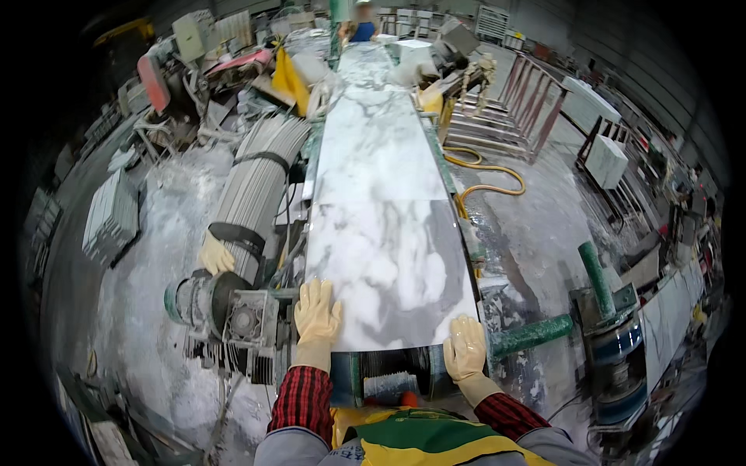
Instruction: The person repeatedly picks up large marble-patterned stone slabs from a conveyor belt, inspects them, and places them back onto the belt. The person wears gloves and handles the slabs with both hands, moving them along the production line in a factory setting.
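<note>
A polished white marble slab with grey veining lies flat on the conveyor in front of me, its near edge just above the end roller. Behind it, end to end, lies another marble slab. My left hand, in a cream rubber glove, rests with fingers stretched out on the slab's near left corner. At the near right corner my right hand, gloved alike, lies against the edge with fingers extended. Neither hand is wrapped around anything.
A dusty motor and gearbox sit left of the conveyor, below a strapped grey bundle with a spare glove on it. To the right are a green post, a yellow hose and a slatted rack. Another person stands at the far end.
</note>
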The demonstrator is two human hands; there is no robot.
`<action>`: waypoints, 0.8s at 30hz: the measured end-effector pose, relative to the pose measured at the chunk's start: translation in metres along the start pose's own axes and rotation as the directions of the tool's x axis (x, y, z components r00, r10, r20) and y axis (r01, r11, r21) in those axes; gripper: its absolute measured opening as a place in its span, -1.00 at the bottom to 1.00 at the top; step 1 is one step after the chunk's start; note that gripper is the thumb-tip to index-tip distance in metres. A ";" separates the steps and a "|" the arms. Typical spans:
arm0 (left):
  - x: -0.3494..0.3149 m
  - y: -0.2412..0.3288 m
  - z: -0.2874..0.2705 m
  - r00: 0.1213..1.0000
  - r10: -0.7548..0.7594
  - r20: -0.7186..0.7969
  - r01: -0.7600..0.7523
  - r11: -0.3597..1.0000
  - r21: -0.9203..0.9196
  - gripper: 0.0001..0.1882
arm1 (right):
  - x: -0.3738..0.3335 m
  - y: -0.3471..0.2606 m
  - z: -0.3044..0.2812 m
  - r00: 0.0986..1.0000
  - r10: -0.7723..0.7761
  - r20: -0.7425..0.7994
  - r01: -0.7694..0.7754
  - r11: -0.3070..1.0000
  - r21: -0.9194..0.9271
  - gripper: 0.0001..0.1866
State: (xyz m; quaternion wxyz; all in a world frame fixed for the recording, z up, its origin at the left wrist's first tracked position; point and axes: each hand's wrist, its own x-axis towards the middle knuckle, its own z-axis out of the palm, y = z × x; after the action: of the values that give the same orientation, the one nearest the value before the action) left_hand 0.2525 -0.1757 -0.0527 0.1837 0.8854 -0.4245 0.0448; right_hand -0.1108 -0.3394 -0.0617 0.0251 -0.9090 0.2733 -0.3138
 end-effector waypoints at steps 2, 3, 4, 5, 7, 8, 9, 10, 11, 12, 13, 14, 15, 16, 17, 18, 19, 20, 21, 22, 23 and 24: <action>0.002 0.004 -0.001 1.000 -0.007 0.010 0.007 1.000 0.012 -0.32 | 0.002 -0.003 -0.003 0.999 0.025 0.029 -0.025 1.000 0.007 -0.46; 0.003 0.004 -0.001 1.000 -0.005 0.010 0.005 1.000 0.017 -0.32 | 0.003 -0.003 -0.003 0.998 0.034 0.051 -0.034 0.999 0.016 -0.47; 0.003 0.001 0.004 1.000 0.005 -0.029 -0.004 1.000 0.026 -0.34 | 0.004 -0.003 -0.004 0.996 0.043 0.074 -0.045 0.999 0.023 -0.47; 0.000 -0.002 0.005 0.999 0.000 -0.032 0.001 0.999 0.033 -0.34 | 0.004 -0.002 -0.004 0.994 0.052 0.097 -0.055 0.998 0.030 -0.48; -0.001 -0.001 0.006 0.999 0.002 -0.038 0.000 0.999 0.042 -0.34 | 0.009 0.006 -0.006 0.994 0.015 0.105 -0.025 0.996 0.090 -0.52; -0.002 -0.002 0.005 0.999 -0.004 -0.032 0.005 1.000 0.029 -0.34 | 0.014 0.012 -0.008 0.989 0.022 0.146 -0.047 0.984 0.170 -0.52; -0.002 0.001 0.002 1.000 0.002 -0.023 -0.002 1.000 0.014 -0.33 | 0.019 0.016 -0.012 0.982 0.036 0.184 -0.081 0.967 0.242 -0.53; -0.003 0.002 0.000 1.000 0.001 -0.015 -0.001 1.000 0.005 -0.33 | 0.029 0.016 -0.012 0.984 0.020 0.176 -0.057 0.976 0.210 -0.52; -0.004 0.002 0.001 1.000 -0.005 -0.023 0.005 1.000 0.006 -0.33 | 0.043 0.016 -0.011 0.986 0.002 0.169 -0.033 0.983 0.179 -0.51; -0.004 0.001 0.001 0.999 -0.010 -0.033 0.011 1.000 0.009 -0.34 | 0.055 0.015 -0.009 0.987 -0.016 0.160 -0.008 0.989 0.147 -0.50; -0.004 -0.001 0.001 0.999 -0.015 -0.044 0.016 1.000 0.011 -0.34 | 0.062 0.015 -0.005 0.988 -0.021 0.151 0.004 0.994 0.113 -0.48; -0.007 -0.002 0.001 0.999 -0.025 -0.037 0.025 1.000 0.003 -0.34 | 0.068 0.017 0.000 0.990 -0.025 0.142 0.014 0.997 0.079 -0.46; -0.007 -0.001 0.001 0.999 -0.019 -0.030 0.019 1.000 -0.005 -0.34 | 0.071 0.020 0.005 0.992 -0.019 0.126 0.014 0.999 0.038 -0.44; -0.005 0.001 0.002 1.000 -0.008 -0.023 0.008 1.000 -0.016 -0.35 | 0.072 0.026 0.012 0.991 -0.017 0.134 0.015 1.000 0.021 -0.43; -0.006 0.003 0.001 1.000 -0.004 -0.021 0.003 1.000 -0.015 -0.35 | 0.072 0.032 0.019 0.990 -0.014 0.143 0.013 1.000 0.003 -0.41; -0.006 0.006 -0.001 1.000 0.011 -0.019 -0.011 1.000 -0.014 -0.35 | 0.072 0.040 0.022 0.989 -0.001 0.146 0.004 1.000 -0.021 -0.40; -0.007 0.007 -0.003 0.999 0.029 -0.023 -0.030 0.999 -0.017 -0.35 | 0.074 0.043 0.024 0.978 0.011 0.207 -0.009 1.000 -0.011 -0.39; -0.009 0.002 0.000 0.999 0.031 -0.033 -0.031 0.999 0.006 -0.35 | 0.080 0.044 0.025 0.965 0.025 0.259 -0.023 1.000 -0.008 -0.39; -0.011 -0.003 0.006 0.998 0.039 -0.042 -0.038 0.999 0.021 -0.34 | 0.086 0.044 0.022 0.949 0.044 0.311 -0.042 0.999 -0.014 -0.38; -0.012 0.000 0.002 0.999 0.032 -0.028 -0.032 0.999 0.004 -0.33 | 0.086 0.043 0.021 0.964 0.034 0.265 -0.033 0.999 -0.011 -0.37; -0.013 0.002 -0.002 1.000 0.026 -0.008 -0.026 1.000 -0.008 -0.33 | 0.085 0.041 0.022 0.975 0.025 0.222 -0.024 1.000 -0.008 -0.36; -0.015 -0.002 0.001 1.000 0.019 -0.011 -0.019 1.000 0.002 -0.32 | 0.089 0.039 0.019 0.970 0.035 0.240 -0.036 0.999 -0.002 -0.37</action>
State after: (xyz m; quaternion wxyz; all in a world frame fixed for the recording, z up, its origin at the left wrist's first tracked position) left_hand 0.2441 -0.1639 -0.0576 0.1846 0.8814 -0.4317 0.0519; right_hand -0.0603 -0.4208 -0.0357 0.0647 -0.9352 0.2841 -0.2012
